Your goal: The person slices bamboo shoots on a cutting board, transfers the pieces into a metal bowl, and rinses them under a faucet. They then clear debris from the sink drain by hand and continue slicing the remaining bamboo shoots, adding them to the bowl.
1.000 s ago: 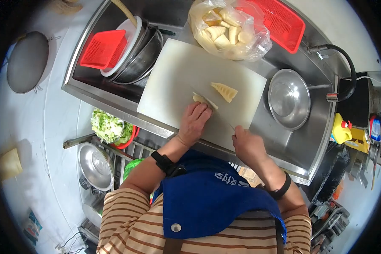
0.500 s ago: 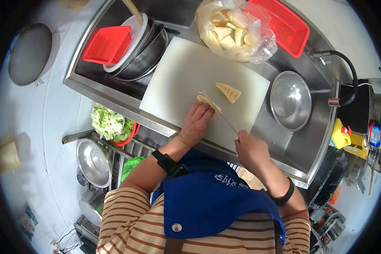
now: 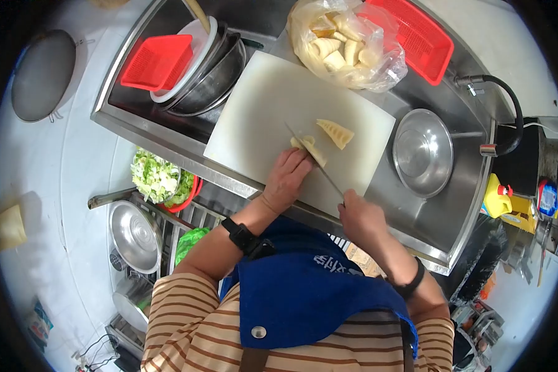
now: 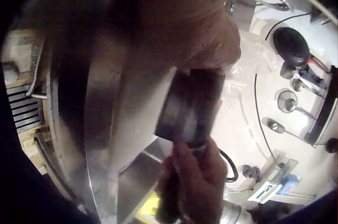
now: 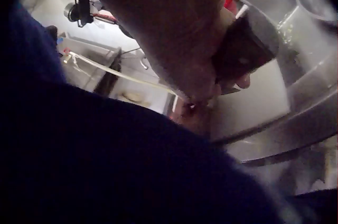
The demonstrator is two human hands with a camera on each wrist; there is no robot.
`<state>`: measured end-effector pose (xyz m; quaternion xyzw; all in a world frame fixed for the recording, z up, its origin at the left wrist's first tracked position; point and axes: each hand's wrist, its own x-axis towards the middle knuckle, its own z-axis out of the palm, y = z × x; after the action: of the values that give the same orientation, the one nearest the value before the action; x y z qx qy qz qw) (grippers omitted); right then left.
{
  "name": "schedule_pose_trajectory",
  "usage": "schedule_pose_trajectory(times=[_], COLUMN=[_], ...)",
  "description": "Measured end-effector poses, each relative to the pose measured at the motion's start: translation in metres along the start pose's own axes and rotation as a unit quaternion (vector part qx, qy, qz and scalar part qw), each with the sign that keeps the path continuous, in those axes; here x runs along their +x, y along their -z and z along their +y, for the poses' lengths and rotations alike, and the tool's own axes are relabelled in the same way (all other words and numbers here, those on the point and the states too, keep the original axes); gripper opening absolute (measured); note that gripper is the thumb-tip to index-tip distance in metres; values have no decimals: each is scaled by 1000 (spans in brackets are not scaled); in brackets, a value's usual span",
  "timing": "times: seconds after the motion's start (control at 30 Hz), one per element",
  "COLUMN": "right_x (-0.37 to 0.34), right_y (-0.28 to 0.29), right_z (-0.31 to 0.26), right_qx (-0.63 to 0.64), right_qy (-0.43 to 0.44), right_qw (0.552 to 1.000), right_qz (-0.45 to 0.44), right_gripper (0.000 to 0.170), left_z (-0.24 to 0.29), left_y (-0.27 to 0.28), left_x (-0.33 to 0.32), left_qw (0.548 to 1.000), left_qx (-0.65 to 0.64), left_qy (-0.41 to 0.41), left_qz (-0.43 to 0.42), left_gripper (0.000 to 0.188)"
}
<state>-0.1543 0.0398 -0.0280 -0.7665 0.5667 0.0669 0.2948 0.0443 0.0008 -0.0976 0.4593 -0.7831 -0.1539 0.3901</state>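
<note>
On the white cutting board (image 3: pixel 254 93), my left hand (image 3: pixel 286 177) holds down a pale bamboo shoot piece (image 3: pixel 296 143) with curled fingertips. My right hand (image 3: pixel 361 214) grips the handle of a cleaver (image 4: pixel 190 108), whose broad dark blade shows in the left wrist view. From the head the blade appears edge-on, a thin line across the shoot right beside the left fingertips. A cut part of the shoot (image 3: pixel 317 152) lies along the blade's right side. Farther right rests a ridged bamboo shoot wedge (image 3: pixel 336 133), apart from both hands.
The board lies over a steel sink. Behind it sits a clear plastic bag (image 3: pixel 378 68) of bamboo shoots beside a red basket (image 3: pixel 431 46). A steel bowl (image 3: pixel 423 152) stands at the right, stacked bowls (image 3: pixel 214 84) at the left. Chopped greens (image 3: pixel 154 177) are lower left.
The cleaver has come up to the shoot, and its blade now reaches across and past it. A cut part has shifted to the blade's right. My left hand stays on the shoot.
</note>
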Motion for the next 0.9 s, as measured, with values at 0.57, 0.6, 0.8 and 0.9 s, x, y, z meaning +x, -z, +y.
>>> schedule_pose_trajectory(times=[0.57,0.6,0.8,0.9], right_x=[-16,-16,-25,-32], right_y=[15,11,14,16], right_z=[-6,-4,-9,-13], right_qx=[51,50,37,33], right_qy=[-32,-25,4,12], right_qw=[998,998,997,996], right_qz=[8,21,74,84], right_gripper=[20,20,17,17], left_z=[-4,-7,-9,-9], left_y=[0,0,-1,-2], left_x=[0,-1,-1,-2], left_qw=[999,1000,999,999], left_qx=[0,-2,8,12], left_qy=[-29,-20,-16,-10], left_qz=[-13,-12,-26,-36], left_gripper=[31,31,30,29])
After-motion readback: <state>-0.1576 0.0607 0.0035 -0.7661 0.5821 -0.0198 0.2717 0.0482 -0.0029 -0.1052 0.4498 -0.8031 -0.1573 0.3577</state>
